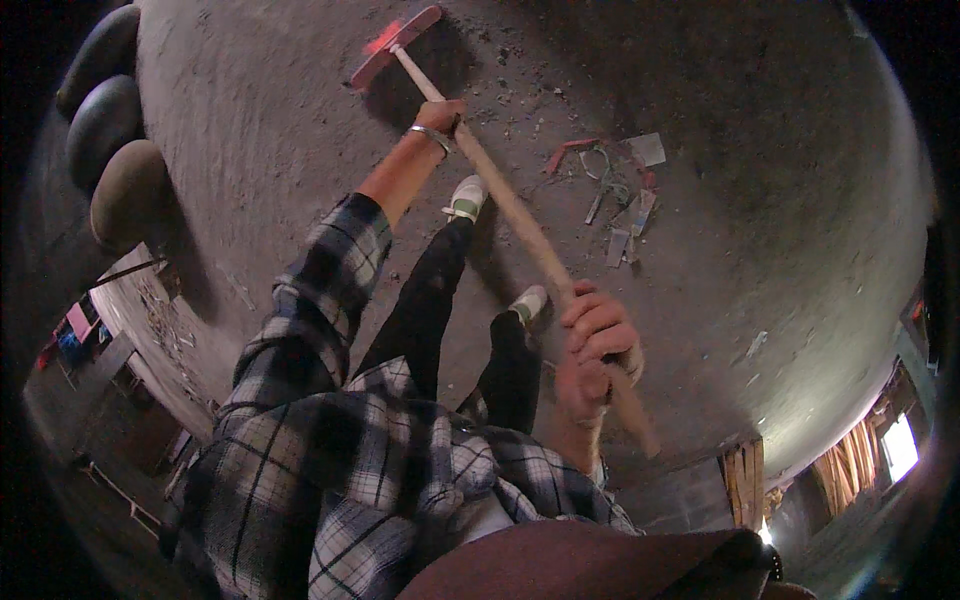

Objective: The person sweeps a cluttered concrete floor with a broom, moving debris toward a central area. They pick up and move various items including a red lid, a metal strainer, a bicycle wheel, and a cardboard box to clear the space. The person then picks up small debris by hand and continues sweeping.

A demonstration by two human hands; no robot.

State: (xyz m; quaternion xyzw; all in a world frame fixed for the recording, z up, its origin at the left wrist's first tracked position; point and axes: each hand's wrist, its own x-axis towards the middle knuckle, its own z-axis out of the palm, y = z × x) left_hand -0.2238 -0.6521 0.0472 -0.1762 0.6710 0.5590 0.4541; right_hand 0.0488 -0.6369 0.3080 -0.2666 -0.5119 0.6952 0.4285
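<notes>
A push broom lies diagonally across the view, with a pinkish-red head [397, 46] and a long wooden handle [517, 214]. My left hand [442, 116], with a bangle at its wrist, is closed round the handle a short way from the head. Farther up, near the free end, my right hand [600, 337] grips the same handle. The bristles are mostly hidden, and whether they touch the floor [720, 247] cannot be told. Small debris [525, 97] is scattered beside the head. Between the handle and the right side of the floor lie red strips [577, 142] and clear plastic scraps [646, 148].
Several large, rounded grey objects [131, 191] stand along the left edge. More litter [169, 322] lies at the lower left. Upright wooden boards [742, 484] and a bright window [900, 448] are at the lower right. My shoes [466, 196] are on the floor near the handle.
</notes>
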